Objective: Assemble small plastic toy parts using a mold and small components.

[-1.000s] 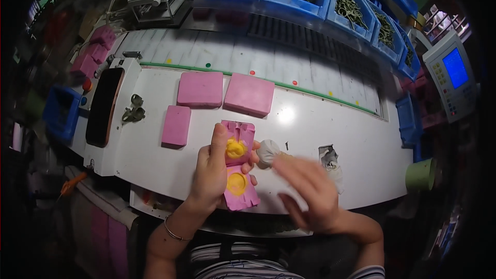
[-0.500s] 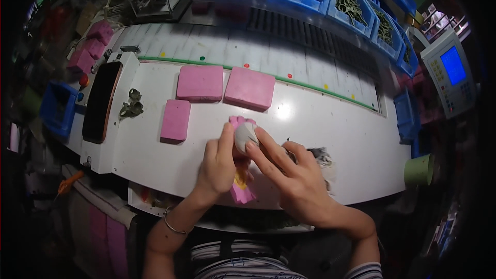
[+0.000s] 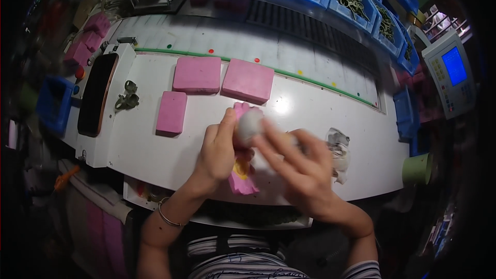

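My left hand (image 3: 217, 150) is closed around a pink rubber mold (image 3: 243, 181) with notched edges and a yellow patch in its lower part. Against the mold's upper part, beside my left thumb, is a rounded grey piece (image 3: 248, 127); what it is made of I cannot make out. My right hand (image 3: 305, 170) is smeared by motion, its fingers reaching to the right side of that grey piece. Something small and dark shows among those fingers, too blurred to name. A crumpled grey-white cloth (image 3: 339, 156) lies to the right of my right hand.
Pink blocks (image 3: 197, 74) lie beyond my hands on the white table (image 3: 139, 144). At left are small dark green pieces (image 3: 127, 96) and a phone (image 3: 98, 95). Blue bins (image 3: 336, 8) of green pieces stand behind a green-edged strip (image 3: 206, 54). A control panel (image 3: 452, 72) stands right.
My right hand has gone from sharp to blurred, its fingertips shifting over the grey piece. The coloured dots along the green edge have slid left. The view has shifted slightly.
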{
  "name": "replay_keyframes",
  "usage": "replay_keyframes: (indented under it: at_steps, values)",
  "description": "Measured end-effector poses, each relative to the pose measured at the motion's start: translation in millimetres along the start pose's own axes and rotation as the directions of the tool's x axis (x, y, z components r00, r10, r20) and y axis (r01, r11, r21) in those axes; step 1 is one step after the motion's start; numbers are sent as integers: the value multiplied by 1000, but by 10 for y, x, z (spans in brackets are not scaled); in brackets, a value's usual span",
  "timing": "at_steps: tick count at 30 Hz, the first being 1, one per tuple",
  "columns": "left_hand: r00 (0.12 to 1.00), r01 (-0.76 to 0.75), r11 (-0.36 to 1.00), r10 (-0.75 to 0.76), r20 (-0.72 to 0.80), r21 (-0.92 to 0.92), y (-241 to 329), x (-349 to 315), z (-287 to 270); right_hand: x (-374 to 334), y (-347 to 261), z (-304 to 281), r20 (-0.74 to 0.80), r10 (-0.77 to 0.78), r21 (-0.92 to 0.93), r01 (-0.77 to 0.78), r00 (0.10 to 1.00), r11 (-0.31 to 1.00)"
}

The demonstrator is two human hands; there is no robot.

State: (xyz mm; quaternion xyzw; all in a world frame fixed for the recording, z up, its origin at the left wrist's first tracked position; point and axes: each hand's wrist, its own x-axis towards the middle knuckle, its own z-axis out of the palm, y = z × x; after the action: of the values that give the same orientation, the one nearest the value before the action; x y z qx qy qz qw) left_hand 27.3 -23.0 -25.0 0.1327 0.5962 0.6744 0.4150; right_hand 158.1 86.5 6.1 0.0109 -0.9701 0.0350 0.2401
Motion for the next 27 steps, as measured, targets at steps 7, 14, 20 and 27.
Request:
replay_keyframes:
  at_steps: [7, 14, 20, 27]
  values:
    - [998, 54, 992, -50, 38, -115, -54, 47, -30, 30, -4, -14, 91, -2, 59, -3, 996, 998]
    - [996, 29, 983, -13, 91, -181, -62, 131, -33, -70, 26, 194, -57, -200, -330, 171, 978, 928]
    - [993, 96, 983, -82, 88, -157, -33, 126, -51, -16, 62, 2, -118, -217, -361, 162, 969, 919]
    - [995, 91, 987, -86, 44, -135, -132, 146, -62, -53, 57, 50, 16, -175, -273, 173, 984, 946]
